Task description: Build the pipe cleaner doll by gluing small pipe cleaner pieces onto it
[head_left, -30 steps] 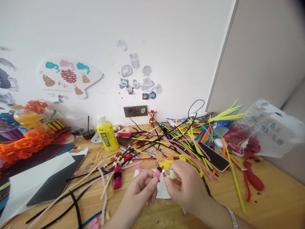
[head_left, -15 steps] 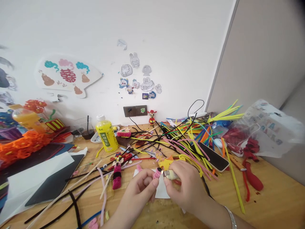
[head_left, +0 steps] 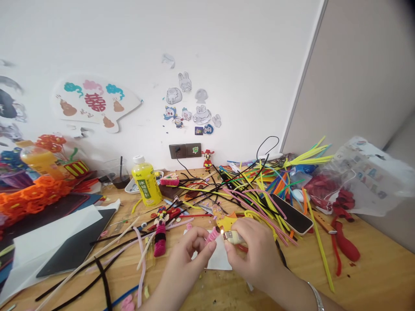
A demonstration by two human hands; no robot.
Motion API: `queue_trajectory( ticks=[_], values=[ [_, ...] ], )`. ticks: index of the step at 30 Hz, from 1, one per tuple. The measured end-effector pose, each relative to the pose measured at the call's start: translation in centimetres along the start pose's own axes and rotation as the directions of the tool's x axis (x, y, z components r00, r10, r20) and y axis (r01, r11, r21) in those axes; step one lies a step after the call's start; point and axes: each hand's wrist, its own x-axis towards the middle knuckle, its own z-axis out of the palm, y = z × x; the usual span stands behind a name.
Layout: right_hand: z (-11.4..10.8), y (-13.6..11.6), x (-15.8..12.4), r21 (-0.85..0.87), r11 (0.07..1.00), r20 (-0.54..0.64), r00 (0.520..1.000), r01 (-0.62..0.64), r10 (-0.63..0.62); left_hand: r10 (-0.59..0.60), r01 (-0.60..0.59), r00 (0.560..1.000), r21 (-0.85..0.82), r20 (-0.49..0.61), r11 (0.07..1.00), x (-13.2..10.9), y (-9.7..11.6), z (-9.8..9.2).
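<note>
Bottom centre: one left hand [head_left: 191, 255] pinching one pink fuzzy coil [head_left: 213, 235], one right hand [head_left: 256, 250] gripping one lit lighter [head_left: 231, 236], flame touching it. One yellow bottle [head_left: 146, 181] left of centre. Barely changed; coil tilted slightly.

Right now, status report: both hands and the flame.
Left hand pinching pink fuzzy piece. Right hand gripping lighter, flame lit at the pink tip. Loose pipe cleaners crowd the table behind.

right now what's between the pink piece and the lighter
In the head view, a small flame sits between the pink piece and the lighter; nothing else.
</note>
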Motion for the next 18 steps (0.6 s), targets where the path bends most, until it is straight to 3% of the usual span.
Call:
queue_trajectory(
  ticks=[5, 12, 18],
  values=[
    [0.0, -0.1, 0.0, -0.016, 1.0, 0.023, 1.0, -0.001, 0.002, 0.144, -0.114, 0.983, 0.236, -0.112, 0.965, -0.1, 0.5, -0.3],
    [0.0, -0.1, 0.1, -0.023, 1.0, 0.048, 0.999, -0.007, 0.008, 0.319, -0.235, 0.941, 0.459, -0.115, 0.857, -0.4, 0.2, -0.3],
    [-0.1, -0.1, 0.1, -0.041, 0.999, 0.044, 0.999, -0.01, 0.012, 0.517, -0.364, 0.852, 0.614, -0.084, 0.7, -0.7, -0.7, -0.6]
  ],
)
